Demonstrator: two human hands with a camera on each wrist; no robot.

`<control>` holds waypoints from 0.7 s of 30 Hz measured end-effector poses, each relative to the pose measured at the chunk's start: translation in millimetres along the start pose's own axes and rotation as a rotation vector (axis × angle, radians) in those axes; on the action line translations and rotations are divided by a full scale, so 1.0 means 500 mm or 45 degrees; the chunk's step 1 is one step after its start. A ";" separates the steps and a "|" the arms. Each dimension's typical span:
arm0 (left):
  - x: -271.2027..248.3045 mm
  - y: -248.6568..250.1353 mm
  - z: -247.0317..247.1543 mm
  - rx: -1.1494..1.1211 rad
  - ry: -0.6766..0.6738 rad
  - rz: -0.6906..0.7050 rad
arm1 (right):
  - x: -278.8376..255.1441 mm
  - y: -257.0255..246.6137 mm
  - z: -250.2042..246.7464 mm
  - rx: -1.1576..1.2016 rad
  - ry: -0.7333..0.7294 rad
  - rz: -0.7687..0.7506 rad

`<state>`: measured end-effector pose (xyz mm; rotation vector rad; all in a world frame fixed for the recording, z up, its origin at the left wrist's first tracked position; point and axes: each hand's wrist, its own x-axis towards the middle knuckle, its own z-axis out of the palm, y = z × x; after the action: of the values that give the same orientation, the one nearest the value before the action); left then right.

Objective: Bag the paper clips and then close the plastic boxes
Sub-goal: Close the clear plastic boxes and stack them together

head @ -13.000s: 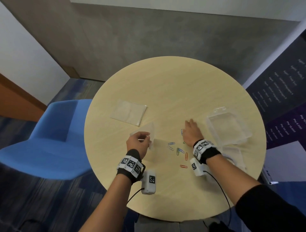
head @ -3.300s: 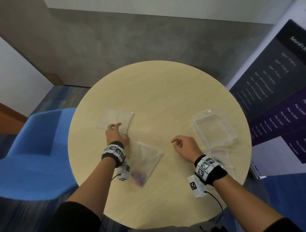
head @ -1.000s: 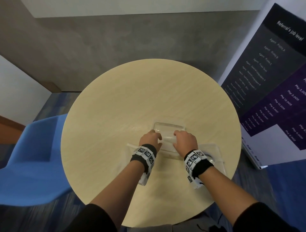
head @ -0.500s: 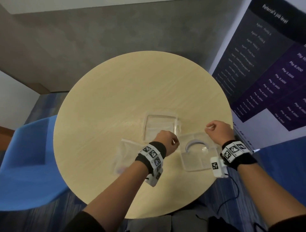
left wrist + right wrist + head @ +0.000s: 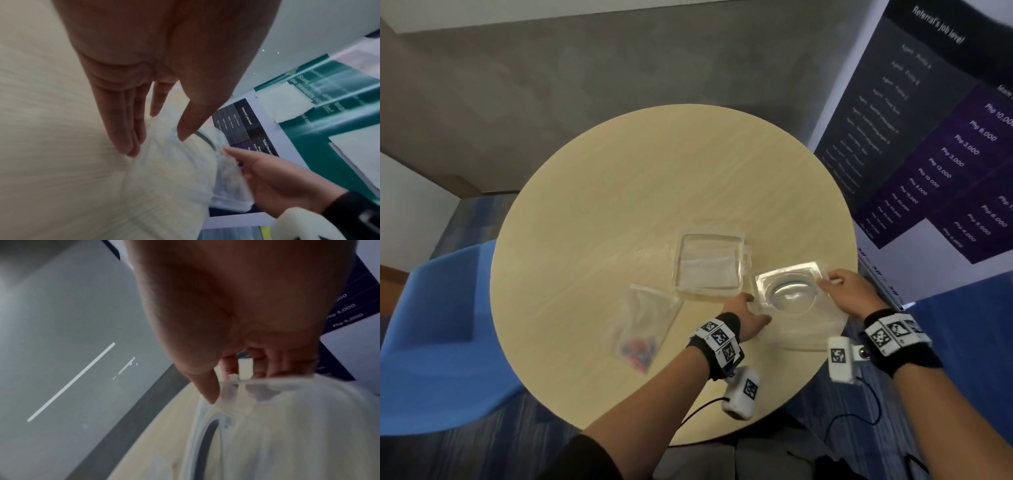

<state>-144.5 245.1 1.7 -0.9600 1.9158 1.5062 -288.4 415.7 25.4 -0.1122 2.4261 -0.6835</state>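
Head view. The bag (image 5: 642,323) with the coloured clips (image 5: 636,347) lies flat on the surface (image 5: 619,192) to the left of my left hand (image 5: 748,317), so I judge the bagging done. One box (image 5: 710,263) sits beyond my left hand and looks closed, with a bag-like sheet inside. The second box (image 5: 796,306) lies between my hands, at the right near edge of the surface. Its lid (image 5: 787,291) stands tilted up over the base. My right hand (image 5: 847,294) pinches the lid's far right corner. My left hand reaches in from the left, fingers extended, at the lid's near left corner. The lid's line runs left to right between the two hands; I judge the coming move to be a downward fold toward me.

Left wrist view. The left hand (image 5: 156,84) is open, fingers (image 5: 127,129) straight and together, thumb apart. The tips touch the clear plastic (image 5: 164,155). It grips nothing. The right hand (image 5: 273,180) shows opposite, across the box, fingers loosely extended against the far edge. The picture is blurred.

Right wrist view. The right hand (image 5: 242,318) is curled on the lid rim (image 5: 267,379), thumb on one face and fingers on the other. The lid (image 5: 287,426) hangs below the grip over the surface. Blur hides the latch, so I cannot tell how near it is to seating.

Finding: the right hand carries the lid; the left only steadies it.
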 end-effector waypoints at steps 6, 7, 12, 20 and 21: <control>-0.039 0.057 -0.009 -0.405 -0.083 0.327 | -0.039 -0.113 -0.124 0.276 0.131 -0.382; -0.048 0.069 -0.019 -0.386 0.016 0.398 | -0.043 -0.132 -0.134 0.331 0.133 -0.428; -0.060 0.092 -0.126 -0.531 0.487 0.631 | -0.032 -0.220 -0.098 0.640 0.059 -0.488; 0.015 -0.011 -0.286 -0.136 0.830 0.285 | 0.034 -0.268 0.114 0.099 0.001 -0.357; 0.020 -0.022 -0.290 -0.061 0.851 0.254 | 0.034 -0.271 0.132 0.013 0.007 -0.356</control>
<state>-137.8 101.2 23.3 -1.4672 2.5009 1.4552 -274.5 265.1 38.9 -0.4524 2.4355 -0.8183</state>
